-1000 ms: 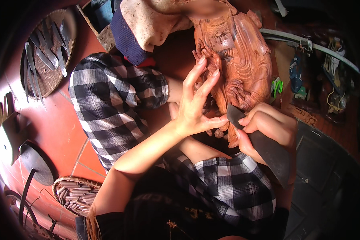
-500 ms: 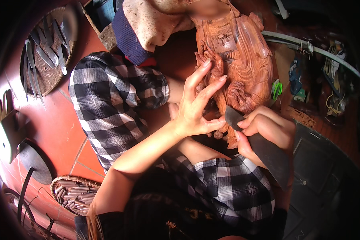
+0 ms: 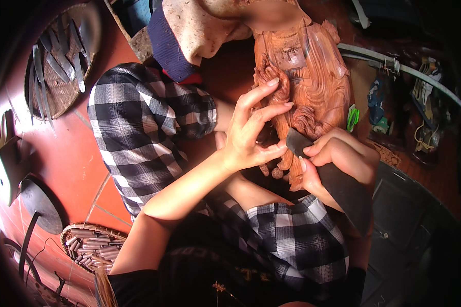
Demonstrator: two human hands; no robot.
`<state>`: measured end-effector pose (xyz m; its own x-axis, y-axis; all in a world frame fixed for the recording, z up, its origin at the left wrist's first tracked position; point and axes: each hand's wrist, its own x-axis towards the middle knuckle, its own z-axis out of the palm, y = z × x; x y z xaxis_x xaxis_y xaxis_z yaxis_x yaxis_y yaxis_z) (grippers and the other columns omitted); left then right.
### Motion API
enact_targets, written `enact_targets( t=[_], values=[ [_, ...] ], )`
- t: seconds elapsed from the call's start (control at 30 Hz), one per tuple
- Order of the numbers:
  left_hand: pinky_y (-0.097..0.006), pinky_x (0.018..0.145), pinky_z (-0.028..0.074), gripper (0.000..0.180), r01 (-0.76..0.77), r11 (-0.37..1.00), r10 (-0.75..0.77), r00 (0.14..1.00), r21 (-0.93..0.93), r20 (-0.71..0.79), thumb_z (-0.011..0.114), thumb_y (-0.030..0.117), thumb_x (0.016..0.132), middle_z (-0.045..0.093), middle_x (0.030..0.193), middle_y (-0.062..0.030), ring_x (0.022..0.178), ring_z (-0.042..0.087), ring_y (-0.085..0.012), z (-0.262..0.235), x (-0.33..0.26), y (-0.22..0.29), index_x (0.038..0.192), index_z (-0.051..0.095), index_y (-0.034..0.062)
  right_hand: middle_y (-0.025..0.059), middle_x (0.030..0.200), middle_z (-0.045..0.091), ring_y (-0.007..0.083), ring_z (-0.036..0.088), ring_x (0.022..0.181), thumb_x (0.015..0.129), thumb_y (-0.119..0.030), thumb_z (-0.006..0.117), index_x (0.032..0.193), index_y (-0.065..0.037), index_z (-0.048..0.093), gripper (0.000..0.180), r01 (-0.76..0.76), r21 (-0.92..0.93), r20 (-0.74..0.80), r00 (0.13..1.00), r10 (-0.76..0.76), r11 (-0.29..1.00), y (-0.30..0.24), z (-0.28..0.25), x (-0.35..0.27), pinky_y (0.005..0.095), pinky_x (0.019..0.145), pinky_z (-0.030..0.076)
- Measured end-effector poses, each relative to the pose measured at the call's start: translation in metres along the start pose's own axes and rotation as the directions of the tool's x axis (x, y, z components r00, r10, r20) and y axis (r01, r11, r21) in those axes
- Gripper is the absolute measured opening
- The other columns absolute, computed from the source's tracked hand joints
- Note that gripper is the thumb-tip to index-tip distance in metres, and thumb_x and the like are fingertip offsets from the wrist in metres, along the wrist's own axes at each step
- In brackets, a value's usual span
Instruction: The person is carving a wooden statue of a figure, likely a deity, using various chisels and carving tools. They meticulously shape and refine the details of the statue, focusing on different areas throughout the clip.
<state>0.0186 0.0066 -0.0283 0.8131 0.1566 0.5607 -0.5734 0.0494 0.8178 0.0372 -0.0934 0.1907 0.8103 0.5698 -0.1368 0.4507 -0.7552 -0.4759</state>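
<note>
Now the left hand (image 3: 242,145) leans farther over the carving (image 3: 320,77), perhaps touching it.

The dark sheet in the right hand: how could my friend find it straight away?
Find the big reddish-brown carved figure at the top, right of centre. At its lower end, the person's right hand grips a dark grey sheet. It's flat, plain and dull, unlike the shiny, grooved figure beside it, and one corner pokes out past the fingers.
</note>
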Motion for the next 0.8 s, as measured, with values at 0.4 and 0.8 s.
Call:
enact_targets(
  t=[0.4,0.8],
  values=[
    [-0.047,0.106,0.044,0.067,-0.002,1.0,0.002,1.0,0.031,-0.014,0.084,0.02,0.065,0.04,0.152,-0.0231,0.134,0.048,-0.039,-0.001,0.004,0.004,0.127,0.065,0.0034,0.0145,0.077,0.065,0.0255,0.069,0.07,0.068,0.013,0.072,0.071,0.001,0.055,0.021,-0.019,0.014,-0.064,0.998,0.019,1.0,0.001,0.002,0.0,0.0326,0.065,0.055],
    [-0.051,0.109,0.04,0.073,0.029,0.999,-0.028,0.999,0.032,-0.045,0.087,0.024,0.065,0.042,0.149,-0.0233,0.134,0.046,-0.0412,0.004,0.006,0.019,0.13,0.061,0.0049,0.0156,0.075,0.063,0.0258,0.065,0.066,0.066,0.008,0.068,0.07,0.001,0.053,0.017,-0.035,0.112,-0.018,0.999,0.037,0.993,0.008,-0.002,-0.004,0.0348,0.064,0.053]
  ],
)
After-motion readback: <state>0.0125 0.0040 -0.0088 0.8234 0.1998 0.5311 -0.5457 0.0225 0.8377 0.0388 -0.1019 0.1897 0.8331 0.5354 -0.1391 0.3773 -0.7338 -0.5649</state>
